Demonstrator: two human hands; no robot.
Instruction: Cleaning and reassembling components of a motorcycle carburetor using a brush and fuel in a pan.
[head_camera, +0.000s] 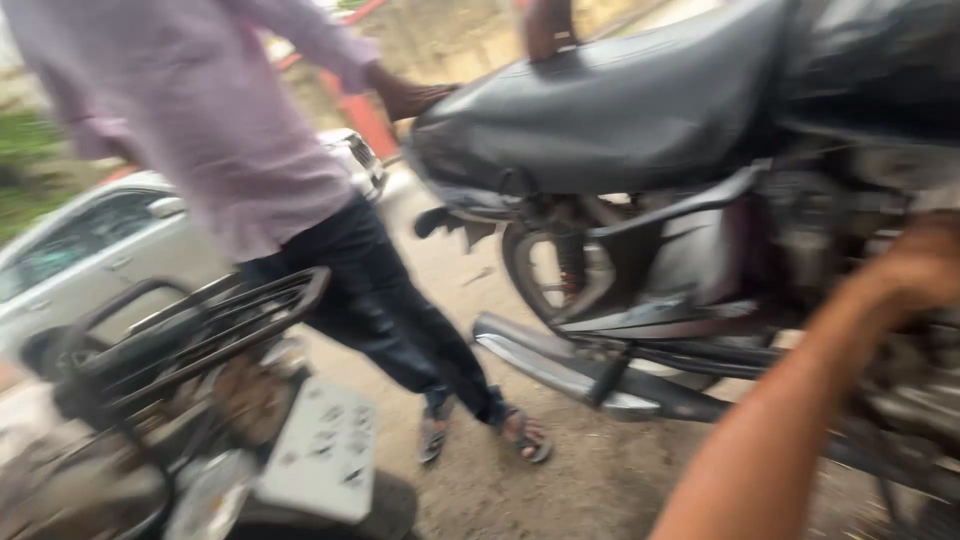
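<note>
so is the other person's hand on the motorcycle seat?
Yes, the other person's hand rests on the rear end of the black seat.

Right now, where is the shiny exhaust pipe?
The shiny exhaust pipe runs low along the black motorcycle in the middle of the head view, just right of the other person's sandalled foot and left of the wearer's forearm.

The motorcycle (680, 200) fills the upper right of the view and stands on the ground (560, 480). Its seat (600, 110) is on top, and its exhaust pipe (560, 370) runs low along the near side. The person's right forearm (800, 420) reaches from the lower right toward the motorcycle's engine area. Left of the motorcycle stands another person (250, 150), one hand (410, 97) on the rear end of the seat. Further left, nearer the camera, is a second motorcycle's rear rack (200, 330). A car (100, 250) is behind that person
</note>
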